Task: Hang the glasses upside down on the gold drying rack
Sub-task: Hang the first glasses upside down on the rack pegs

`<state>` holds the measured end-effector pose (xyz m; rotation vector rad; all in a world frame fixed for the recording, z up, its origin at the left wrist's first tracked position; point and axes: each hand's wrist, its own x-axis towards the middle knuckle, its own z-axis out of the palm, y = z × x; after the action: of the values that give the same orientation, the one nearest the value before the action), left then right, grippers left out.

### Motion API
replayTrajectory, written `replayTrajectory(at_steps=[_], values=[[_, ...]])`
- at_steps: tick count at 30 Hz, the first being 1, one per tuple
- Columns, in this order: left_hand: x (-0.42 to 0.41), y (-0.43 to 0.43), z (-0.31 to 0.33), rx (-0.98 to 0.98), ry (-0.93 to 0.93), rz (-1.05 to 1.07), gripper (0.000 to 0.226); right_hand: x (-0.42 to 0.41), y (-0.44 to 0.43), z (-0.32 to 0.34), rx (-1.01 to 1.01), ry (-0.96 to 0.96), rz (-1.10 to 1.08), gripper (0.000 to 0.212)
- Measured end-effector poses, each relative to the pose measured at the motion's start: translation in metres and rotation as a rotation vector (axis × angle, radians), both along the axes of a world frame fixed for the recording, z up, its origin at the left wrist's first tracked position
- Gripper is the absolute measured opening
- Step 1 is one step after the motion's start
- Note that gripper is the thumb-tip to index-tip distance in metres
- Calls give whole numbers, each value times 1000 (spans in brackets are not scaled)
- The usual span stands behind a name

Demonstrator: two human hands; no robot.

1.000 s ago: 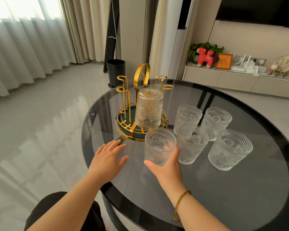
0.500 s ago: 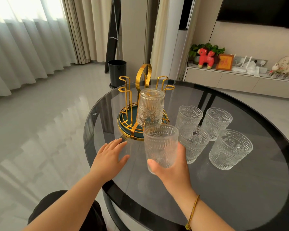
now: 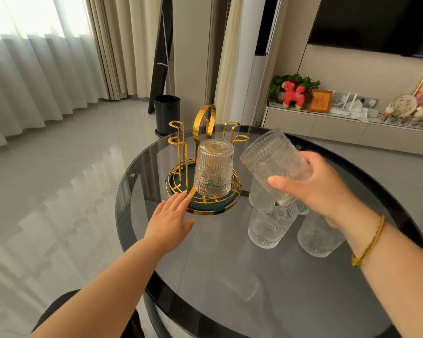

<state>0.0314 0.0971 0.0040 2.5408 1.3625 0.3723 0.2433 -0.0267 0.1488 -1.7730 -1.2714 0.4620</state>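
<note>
The gold drying rack point(image 3: 181, 145) with a green base stands on the round dark glass table point(image 3: 230, 289). One ribbed clear glass point(image 3: 214, 168) hangs upside down on its near prong. My right hand point(image 3: 320, 191) grips another embossed glass point(image 3: 274, 159), lifted and tipped so its mouth points left toward the rack. My left hand point(image 3: 169, 220) lies flat on the table with spread fingers, fingertips touching the rack's base rim. Several upright glasses, among them one point(image 3: 269, 225) and another point(image 3: 318, 237), stand under my right hand, partly hidden by it.
A black bin point(image 3: 167, 113) stands on the floor beyond the table. A low cabinet point(image 3: 327, 128) with a red toy and ornaments runs along the right wall. The table's edge curves close to my body; grey tiled floor lies to the left.
My right hand has raised the glass off the table and tilted it sideways toward the rack. My left hand slid forward to touch the rack's base.
</note>
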Motion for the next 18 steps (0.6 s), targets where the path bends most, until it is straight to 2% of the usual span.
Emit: replayTrajectory(at_steps=[5, 12, 18], values=[[0, 4, -5, 62, 23, 13, 58, 23, 19, 26, -108, -7, -51, 61], [-4, 6, -10, 106, 8, 4, 58, 38, 45, 48, -51, -47, -116, 76], [-5, 7, -14, 112, -68, 5, 57, 32, 67, 56, 44, -250, -47, 75]])
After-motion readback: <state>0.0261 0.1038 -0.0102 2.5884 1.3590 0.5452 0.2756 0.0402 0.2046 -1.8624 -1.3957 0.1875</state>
